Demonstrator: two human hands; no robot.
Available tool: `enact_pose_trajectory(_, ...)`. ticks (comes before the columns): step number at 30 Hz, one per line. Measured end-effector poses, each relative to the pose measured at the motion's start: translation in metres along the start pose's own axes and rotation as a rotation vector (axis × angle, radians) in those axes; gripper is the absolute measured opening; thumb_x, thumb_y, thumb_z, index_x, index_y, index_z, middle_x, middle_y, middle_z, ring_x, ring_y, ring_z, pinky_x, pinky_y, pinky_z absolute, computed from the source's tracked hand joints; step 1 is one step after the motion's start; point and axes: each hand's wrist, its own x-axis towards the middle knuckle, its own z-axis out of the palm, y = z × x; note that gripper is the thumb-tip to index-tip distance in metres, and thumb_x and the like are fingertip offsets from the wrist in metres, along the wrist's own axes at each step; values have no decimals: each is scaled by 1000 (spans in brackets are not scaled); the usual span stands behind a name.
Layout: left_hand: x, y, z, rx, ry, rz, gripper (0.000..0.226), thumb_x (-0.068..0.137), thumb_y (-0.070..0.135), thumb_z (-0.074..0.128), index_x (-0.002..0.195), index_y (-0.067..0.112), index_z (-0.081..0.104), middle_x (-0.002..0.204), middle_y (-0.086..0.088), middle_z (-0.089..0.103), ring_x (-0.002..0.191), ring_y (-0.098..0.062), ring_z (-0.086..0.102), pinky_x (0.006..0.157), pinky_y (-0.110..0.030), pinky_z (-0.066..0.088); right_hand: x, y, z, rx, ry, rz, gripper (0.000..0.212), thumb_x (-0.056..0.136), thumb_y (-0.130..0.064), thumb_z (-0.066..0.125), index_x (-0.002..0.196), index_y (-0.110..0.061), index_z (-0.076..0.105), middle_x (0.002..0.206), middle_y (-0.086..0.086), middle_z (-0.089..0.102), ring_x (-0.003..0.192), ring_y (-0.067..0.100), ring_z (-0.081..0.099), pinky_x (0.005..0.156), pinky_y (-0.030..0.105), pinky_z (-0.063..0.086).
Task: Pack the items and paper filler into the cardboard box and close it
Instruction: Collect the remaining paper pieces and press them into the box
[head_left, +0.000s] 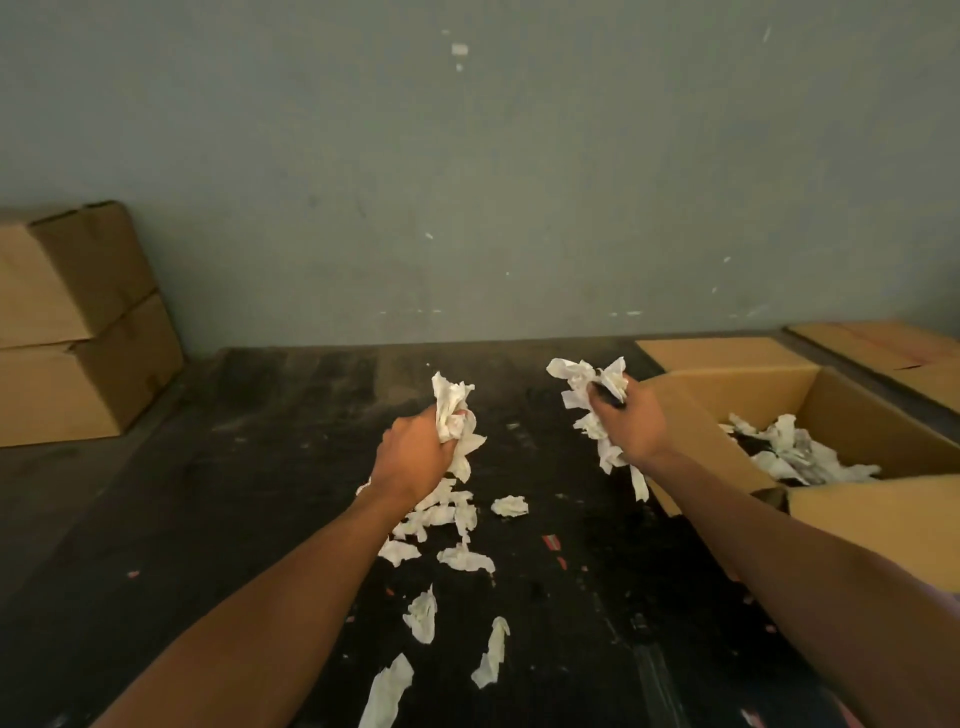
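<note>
Both hands full of filler; judged step: carry loads right, drop into box, keep fists tight so strips don't trail.
Cardboard box right on tabletop, flaps open, white paper over dark items inside.
Loose paper filler scattered centre tabletop.
Left hand fingers curled round paper wad.
Right hand clenching paper bunch, just beside box wall.

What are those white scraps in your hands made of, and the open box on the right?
The white scraps look like thin matte paper, perhaps tissue: they crumple into soft, torn-edged wads. The open box looks like plain brown cardboard, matte, with stiff flat walls and folded flaps.
</note>
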Motion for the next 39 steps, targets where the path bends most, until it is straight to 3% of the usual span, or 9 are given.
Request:
enact_pose_trajectory(6, 23, 63, 25, -78, 47, 55, 46, 98, 53, 43, 111, 15, 65, 94, -9, 72, 86, -29, 69, 82, -46, 57, 21, 22, -69, -142, 84, 11, 17, 94, -29, 60, 84, -16, 64, 66, -2, 61, 62, 9, 56, 54, 25, 38)
enact_pose_trajectory(14, 51, 155, 109, -164, 37, 23, 52, 94, 63, 37, 102, 20, 65, 85, -4, 69, 82, -24, 67, 80, -43, 57, 69, 102, -189, -171, 145, 72, 25, 95, -33, 57, 81, -13, 61, 62, 0, 57, 60, 12, 54, 51, 25, 36)
enact_pose_trajectory(20, 87, 251, 199, -210, -10, -60, 66, 78, 80, 31, 97, 27, 66, 87, -1, 70, 79, -22, 69, 74, -45, 59, 118, 177, -265, -205, 35, 84, 22, 96, -30, 58, 80, -16, 59, 62, -3, 57, 55, 6, 52, 46, 19, 37)
enact_pose_trajectory(24, 110, 303, 250, -209, -60, -78, 49, 92, 65, 40, 96, 24, 68, 87, -1, 72, 78, -20, 69, 76, -43, 59, 151, 220, -299, -222, -114, 126, 28, 96, -31, 58, 71, -21, 52, 63, 1, 55, 55, 11, 50, 50, 24, 38)
enact_pose_trajectory(28, 129, 340, 288, -155, -170, -81, 57, 94, 65, 39, 101, 17, 70, 92, -7, 72, 83, -24, 66, 77, -38, 53, 183, 261, -316, -236, -264, 170, 30, 91, -42, 62, 100, -13, 64, 79, 7, 65, 68, 18, 59, 57, 28, 44)
enact_pose_trajectory(30, 139, 355, 303, -107, -245, -109, 72, 89, 73, 34, 97, 12, 71, 87, -10, 72, 80, -26, 66, 75, -38, 51, 197, 279, -320, -279, -289, 195, 44, 87, -55, 59, 105, -16, 64, 88, 9, 69, 79, 23, 65, 68, 33, 50)
enact_pose_trajectory(34, 151, 378, 330, -99, -331, -242, 91, 79, 87, 20, 80, 10, 68, 88, -13, 70, 83, -29, 66, 80, -38, 51, 215, 303, -322, -353, -345, 289, 89, 66, -93, 33, 98, -18, 68, 90, 9, 71, 83, 25, 66, 83, 42, 55)
enact_pose_trajectory(36, 155, 381, 345, -45, -335, -314, 92, 81, 85, 17, 90, 10, 69, 103, -15, 69, 92, -32, 64, 85, -40, 49, 223, 312, -319, -350, -379, 368, 96, 66, -95, 25, 114, -22, 64, 107, 11, 68, 98, 31, 64, 94, 47, 49)
enact_pose_trajectory(39, 161, 381, 363, 18, -412, -372, 91, 86, 77, 13, 109, 9, 67, 123, -17, 63, 107, -33, 60, 92, -42, 46, 230, 322, -315, -373, -454, 475, 89, 81, -83, 18, 135, -20, 52, 130, 17, 58, 117, 36, 56, 106, 48, 39)
